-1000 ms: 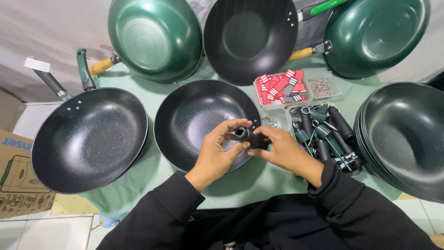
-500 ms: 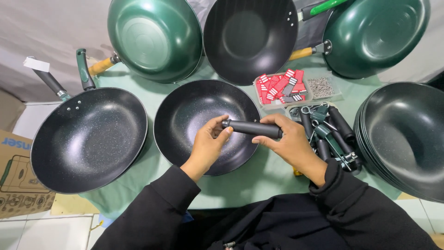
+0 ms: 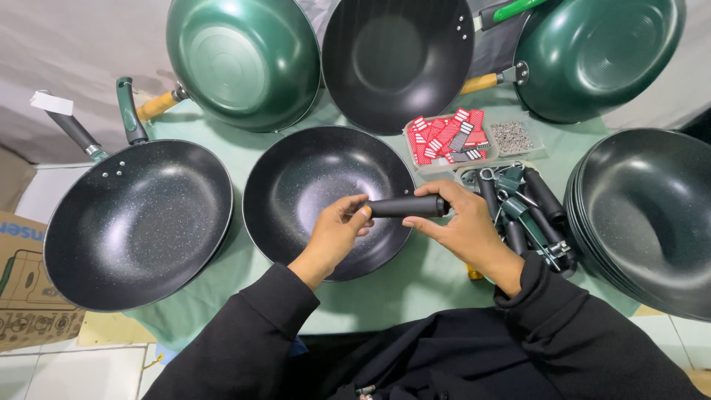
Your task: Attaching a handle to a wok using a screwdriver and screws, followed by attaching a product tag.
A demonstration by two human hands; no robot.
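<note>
Black handle (image 3: 406,206) held level over the handleless black pan (image 3: 328,198) — left hand (image 3: 337,231) pinching one end, right hand (image 3: 461,226) closed round the other. Table (image 3: 415,281) under pale green cloth (crowded with pans), spare handles (image 3: 529,215) just right. Tiled floor (image 3: 44,374) and cardboard box (image 3: 26,285) at left.

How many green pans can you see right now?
2. One green pan leans at the back left, its wooden handle toward the table; the other leans at the back right. The stack on the right looks dark, colour unclear.
</note>
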